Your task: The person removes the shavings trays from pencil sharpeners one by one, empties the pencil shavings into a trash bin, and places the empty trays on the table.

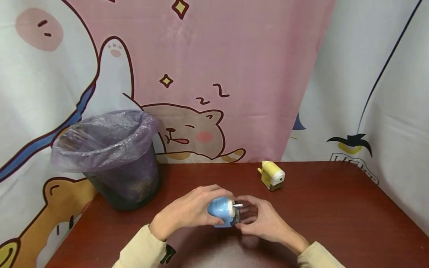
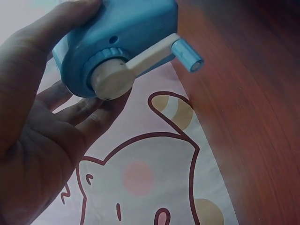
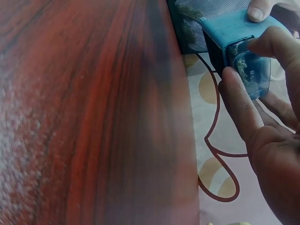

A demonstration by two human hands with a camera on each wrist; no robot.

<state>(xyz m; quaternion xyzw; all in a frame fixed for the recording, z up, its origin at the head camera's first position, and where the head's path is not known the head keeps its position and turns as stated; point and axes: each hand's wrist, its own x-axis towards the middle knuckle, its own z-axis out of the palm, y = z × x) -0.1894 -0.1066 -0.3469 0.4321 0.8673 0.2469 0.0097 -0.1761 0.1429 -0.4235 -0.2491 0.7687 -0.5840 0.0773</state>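
Note:
My left hand (image 1: pixel 191 208) grips a blue pencil sharpener (image 1: pixel 220 209) above the table, fingers and thumb wrapped round its body. In the left wrist view its white crank arm (image 2: pixel 152 57) with a blue knob points away from the palm. My right hand (image 1: pixel 263 220) is at the sharpener's other end. Between its thumb and fingers it pinches the clear shavings drawer (image 3: pixel 255 77), seen in the right wrist view partly out of the blue body. Pale shavings show inside the drawer. Fingers hide part of the sharpener in each view.
A yellow pencil sharpener (image 1: pixel 272 175) stands farther back on the dark red wooden table (image 1: pixel 335 208). At the left is a dark mesh bin (image 1: pixel 134 186) lined with a purple plastic bag (image 1: pixel 144 130). A cartoon-printed curtain (image 1: pixel 268 74) hangs behind the table.

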